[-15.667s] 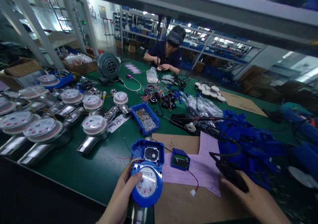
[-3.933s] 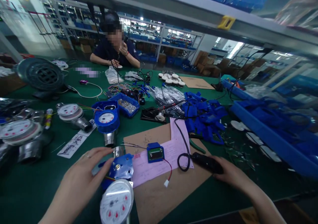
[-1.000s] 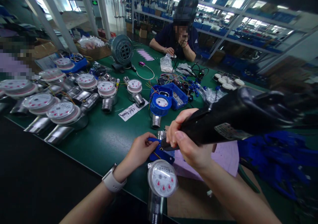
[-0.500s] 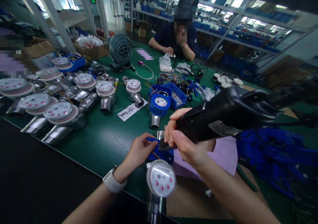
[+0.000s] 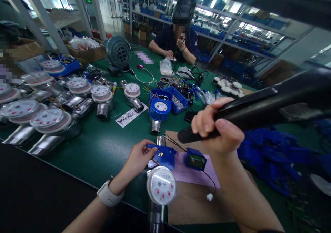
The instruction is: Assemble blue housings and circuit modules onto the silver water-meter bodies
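Note:
My left hand (image 5: 141, 157) pinches the upper left edge of a blue plate (image 5: 167, 157) with a brass-coloured spot on it. Just in front of the plate lies a meter (image 5: 161, 185) with a round white dial, its metal pipe pointing toward me. My right hand (image 5: 217, 126) is wrapped round a black power tool (image 5: 248, 112), raised over the table to the right of the plate. Beneath the tool sits a blue box with a small display (image 5: 196, 160), its wires running out, on pink paper (image 5: 181, 174).
Many dial meters (image 5: 50, 119) crowd the left side. A blue-housed meter (image 5: 159, 109) and a bin of screws (image 5: 178, 102) stand ahead. Blue parts (image 5: 266, 153) are heaped at right. A person (image 5: 173, 43) sits across the table (image 5: 103, 150).
My right hand has lifted the black tool up and to the right, off the blue plate. The display box and its wires now show. My left hand still holds the plate.

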Available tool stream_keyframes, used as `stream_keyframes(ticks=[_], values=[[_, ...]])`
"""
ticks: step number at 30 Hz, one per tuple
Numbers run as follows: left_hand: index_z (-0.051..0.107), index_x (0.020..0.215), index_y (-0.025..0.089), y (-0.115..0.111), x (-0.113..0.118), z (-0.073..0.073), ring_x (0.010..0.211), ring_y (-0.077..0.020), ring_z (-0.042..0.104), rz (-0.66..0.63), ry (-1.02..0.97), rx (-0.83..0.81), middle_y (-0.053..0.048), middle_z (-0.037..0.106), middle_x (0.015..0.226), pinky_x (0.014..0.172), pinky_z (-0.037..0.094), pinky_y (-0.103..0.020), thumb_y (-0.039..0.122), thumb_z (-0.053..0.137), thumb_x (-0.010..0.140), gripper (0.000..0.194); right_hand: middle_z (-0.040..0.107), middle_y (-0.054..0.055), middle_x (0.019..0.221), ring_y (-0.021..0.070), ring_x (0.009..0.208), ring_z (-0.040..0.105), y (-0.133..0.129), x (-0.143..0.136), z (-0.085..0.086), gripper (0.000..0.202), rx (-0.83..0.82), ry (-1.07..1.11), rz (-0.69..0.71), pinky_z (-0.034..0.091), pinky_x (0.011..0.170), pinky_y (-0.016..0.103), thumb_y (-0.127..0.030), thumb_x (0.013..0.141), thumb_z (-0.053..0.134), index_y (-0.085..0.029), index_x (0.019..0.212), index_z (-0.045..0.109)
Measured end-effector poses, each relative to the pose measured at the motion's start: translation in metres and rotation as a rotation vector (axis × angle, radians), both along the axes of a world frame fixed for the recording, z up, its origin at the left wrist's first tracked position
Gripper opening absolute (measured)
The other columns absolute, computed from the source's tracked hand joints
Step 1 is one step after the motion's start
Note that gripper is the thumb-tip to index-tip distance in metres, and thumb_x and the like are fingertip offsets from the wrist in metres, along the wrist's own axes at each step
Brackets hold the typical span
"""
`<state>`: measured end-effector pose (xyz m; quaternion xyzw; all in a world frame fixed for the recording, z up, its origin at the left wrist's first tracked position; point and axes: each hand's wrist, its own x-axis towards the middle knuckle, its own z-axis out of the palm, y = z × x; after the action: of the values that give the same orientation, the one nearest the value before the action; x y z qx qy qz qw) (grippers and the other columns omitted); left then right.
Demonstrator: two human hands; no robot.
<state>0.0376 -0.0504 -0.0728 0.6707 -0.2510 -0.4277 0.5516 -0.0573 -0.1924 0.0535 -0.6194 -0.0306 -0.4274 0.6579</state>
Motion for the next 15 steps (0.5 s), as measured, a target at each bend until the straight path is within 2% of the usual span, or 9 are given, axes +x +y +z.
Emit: stream_keyframes(ticks=[2,5,8,10,13,15], values=[[0.054,0.087,0.016,0.001,-0.001,0.001,0.057,-0.0111,0.052,-0.008,-0.016,0.006,0.002,0.056,0.063,0.052,0.040,-0.024,0.036,0.059,0.072,0.025,0.050,-0.009,0.051,0.0066,0.039,0.043,-0.017,-0.004,-0.007,0.019,-0.011,0.030,-0.146,0.039,0.041,0.021,-0.019,0.071,0.061,-0.021,0.089,0.058],[0.051,0.086,0.018,0.001,-0.003,0.003,0.055,-0.0101,0.050,-0.009,-0.027,0.012,0.005,0.052,0.060,0.050,0.039,-0.023,0.036,0.063,0.069,0.028,0.052,-0.008,0.049,0.0074,0.038,0.045,-0.038,-0.010,-0.031,0.018,0.000,0.132,-0.297,0.041,0.042,0.022,-0.016,0.068,0.062,-0.020,0.085,0.057],[0.048,0.086,0.018,0.000,-0.005,0.004,0.054,-0.0094,0.048,-0.026,-0.015,-0.012,0.006,0.049,0.060,0.049,0.037,-0.022,0.035,0.061,0.069,0.027,0.051,-0.009,0.047,0.0078,0.036,0.046,-0.047,-0.016,-0.056,0.016,0.029,0.193,-0.387,0.041,0.040,0.022,-0.016,0.066,0.062,-0.018,0.082,0.057],[0.047,0.087,0.019,-0.001,-0.006,0.003,0.055,-0.0099,0.049,-0.048,0.016,-0.031,0.005,0.050,0.062,0.049,0.037,-0.022,0.036,0.059,0.070,0.027,0.052,-0.009,0.047,0.0081,0.037,0.047,-0.049,-0.020,-0.066,0.017,0.043,0.208,-0.419,0.042,0.041,0.022,-0.016,0.067,0.062,-0.018,0.083,0.057],[0.047,0.088,0.018,0.000,-0.005,0.000,0.057,-0.0116,0.050,-0.063,0.000,-0.010,0.004,0.051,0.065,0.051,0.039,-0.025,0.037,0.058,0.071,0.027,0.052,-0.009,0.048,0.0080,0.039,0.047,-0.048,-0.023,-0.069,0.016,0.054,0.211,-0.432,0.043,0.042,0.023,-0.018,0.068,0.063,-0.018,0.084,0.057],[0.051,0.092,0.017,0.002,-0.003,0.001,0.066,-0.0149,0.055,-0.034,-0.125,0.010,0.000,0.056,0.075,0.059,0.044,-0.030,0.035,0.057,0.073,0.027,0.051,-0.009,0.047,0.0080,0.038,0.046,-0.046,-0.025,-0.064,0.017,0.055,0.195,-0.435,0.042,0.042,0.023,-0.019,0.068,0.063,-0.019,0.084,0.056]])
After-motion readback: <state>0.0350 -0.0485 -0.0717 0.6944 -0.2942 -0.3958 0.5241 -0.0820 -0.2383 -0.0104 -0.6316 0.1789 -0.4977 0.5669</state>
